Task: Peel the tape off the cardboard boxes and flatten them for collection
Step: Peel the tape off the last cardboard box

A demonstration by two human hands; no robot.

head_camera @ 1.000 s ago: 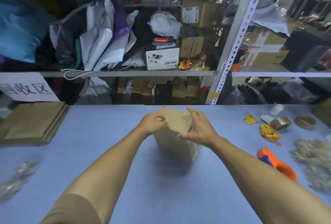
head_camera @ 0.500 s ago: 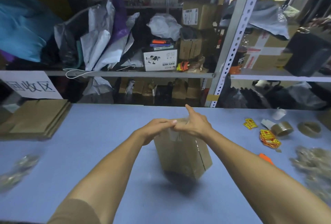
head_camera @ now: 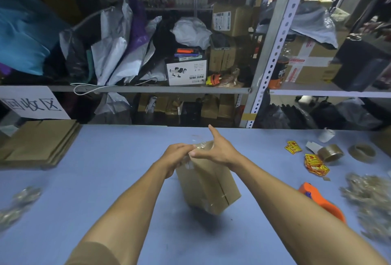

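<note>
The cardboard box (head_camera: 208, 182) stands tilted mid-table, braced so its top seam faces up. The left hand (head_camera: 176, 156) pinches clear tape (head_camera: 200, 146) there; the right hand (head_camera: 218, 151) steadies it, thumb pressing, forefinger pointing toward twelve o'clock.

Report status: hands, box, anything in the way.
Left hand pinching clear tape at top of cardboard box. Right hand steadying the top, forefinger out. Box upright on blue table, unflattened. Nothing blocking.
</note>
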